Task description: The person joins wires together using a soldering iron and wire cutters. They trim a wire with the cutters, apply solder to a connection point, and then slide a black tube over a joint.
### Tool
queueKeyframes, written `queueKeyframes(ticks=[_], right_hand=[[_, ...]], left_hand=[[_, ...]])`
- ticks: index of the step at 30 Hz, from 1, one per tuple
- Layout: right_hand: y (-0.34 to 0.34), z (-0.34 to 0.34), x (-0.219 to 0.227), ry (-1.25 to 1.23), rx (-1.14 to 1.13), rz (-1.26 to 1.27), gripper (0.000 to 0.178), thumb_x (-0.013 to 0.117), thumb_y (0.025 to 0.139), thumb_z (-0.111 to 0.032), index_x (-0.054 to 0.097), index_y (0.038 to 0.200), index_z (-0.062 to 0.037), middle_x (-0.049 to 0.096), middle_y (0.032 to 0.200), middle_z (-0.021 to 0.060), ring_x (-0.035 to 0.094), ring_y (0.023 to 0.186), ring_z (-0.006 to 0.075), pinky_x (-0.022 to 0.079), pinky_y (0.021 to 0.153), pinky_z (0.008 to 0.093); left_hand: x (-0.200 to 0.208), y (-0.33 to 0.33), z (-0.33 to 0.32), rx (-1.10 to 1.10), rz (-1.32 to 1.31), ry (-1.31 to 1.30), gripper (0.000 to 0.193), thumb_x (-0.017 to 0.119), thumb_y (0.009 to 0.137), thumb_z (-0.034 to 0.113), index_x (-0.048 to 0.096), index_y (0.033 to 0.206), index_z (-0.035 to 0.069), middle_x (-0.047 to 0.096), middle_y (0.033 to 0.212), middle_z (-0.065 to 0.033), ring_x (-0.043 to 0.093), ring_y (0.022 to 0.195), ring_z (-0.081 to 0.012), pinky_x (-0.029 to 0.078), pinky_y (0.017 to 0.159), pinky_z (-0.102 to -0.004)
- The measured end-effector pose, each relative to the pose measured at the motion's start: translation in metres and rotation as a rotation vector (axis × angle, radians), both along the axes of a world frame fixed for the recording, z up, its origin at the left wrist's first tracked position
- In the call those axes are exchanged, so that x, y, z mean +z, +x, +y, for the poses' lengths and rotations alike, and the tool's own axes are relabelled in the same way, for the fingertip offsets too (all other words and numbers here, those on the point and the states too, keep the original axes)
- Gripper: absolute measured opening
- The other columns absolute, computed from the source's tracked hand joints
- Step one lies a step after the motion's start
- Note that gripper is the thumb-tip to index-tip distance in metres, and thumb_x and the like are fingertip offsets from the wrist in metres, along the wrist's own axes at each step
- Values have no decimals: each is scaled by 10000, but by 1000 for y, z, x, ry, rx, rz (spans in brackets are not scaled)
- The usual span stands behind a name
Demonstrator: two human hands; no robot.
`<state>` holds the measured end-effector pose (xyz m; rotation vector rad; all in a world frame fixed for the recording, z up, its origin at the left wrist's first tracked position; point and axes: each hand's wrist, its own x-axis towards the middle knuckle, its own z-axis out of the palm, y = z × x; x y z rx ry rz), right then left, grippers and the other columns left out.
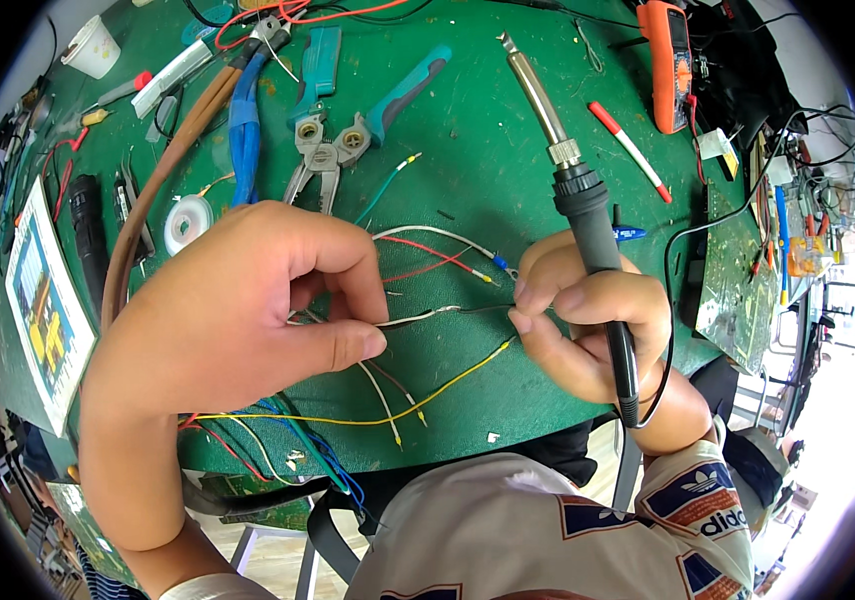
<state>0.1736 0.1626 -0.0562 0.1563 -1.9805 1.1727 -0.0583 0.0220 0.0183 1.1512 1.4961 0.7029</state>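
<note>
My left hand [258, 300] is closed, pinching a white wire [410, 319] between thumb and fingers. The wire runs right into a bare, silvery stretch and then a thin black wire [483, 309]. My right hand [598, 315] pinches the black wire's far end with thumb and fingertip. That same hand also grips a soldering iron [588, 215], its metal tip pointing up and away from me. Around the hands lie a yellow wire [368, 422], red wires [438, 252] and a white wire with a blue crimp terminal [501, 262].
Behind the hands, teal-handled pliers [324, 160] lie on the green tabletop [508, 400]. A red-and-white marker [630, 150] and an orange multimeter [666, 65] are at far right. Solder spool [188, 222], black flashlight [89, 225] and thick brown cable [163, 165] sit left. The iron's cord [713, 225] loops right.
</note>
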Motion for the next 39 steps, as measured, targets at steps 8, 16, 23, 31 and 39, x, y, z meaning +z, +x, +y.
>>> queueKeyframes(ticks=[8, 16, 23, 31, 39], right_hand=[[-2, -2, 1, 20, -18, 6, 383, 645, 759, 222, 575, 1065, 2, 635, 893, 146, 645, 743, 254, 532, 637, 351], [-4, -2, 4, 35, -42, 4, 365, 651, 769, 217, 586, 1060, 6, 643, 883, 151, 655, 739, 250, 545, 640, 349], [-4, -3, 5, 55, -75, -9, 342, 660, 776, 213, 601, 1041, 6, 652, 900, 156, 669, 753, 252, 553, 655, 355], [-2, -2, 1, 71, -71, -10, 356, 657, 752, 214, 605, 1040, 13, 653, 885, 144, 663, 738, 263, 550, 700, 375], [7, 1, 10, 111, -17, -167, 462, 704, 806, 153, 483, 1146, -69, 662, 946, 171, 644, 812, 287, 530, 748, 437]], left_hand=[[4, -2, -2, -39, 50, 26, 171, 831, 764, 29, 695, 859, -10, 679, 795, -37, 585, 712, -89, 477, 665, -240], [2, -2, -1, -54, -1, 1, 164, 822, 755, 15, 694, 856, -5, 691, 793, -46, 663, 765, -115, 522, 716, -255], [-2, -1, -3, -69, 97, 114, 180, 843, 722, 57, 702, 832, 35, 666, 752, -8, 568, 673, -84, 415, 607, -241], [-2, -2, -3, -81, 113, 130, 184, 848, 720, 85, 699, 818, 42, 665, 752, -2, 557, 663, -86, 399, 599, -244], [-1, -3, -3, -90, 113, 112, 190, 855, 715, 74, 700, 819, 33, 678, 753, -16, 582, 678, -100, 428, 619, -249]])
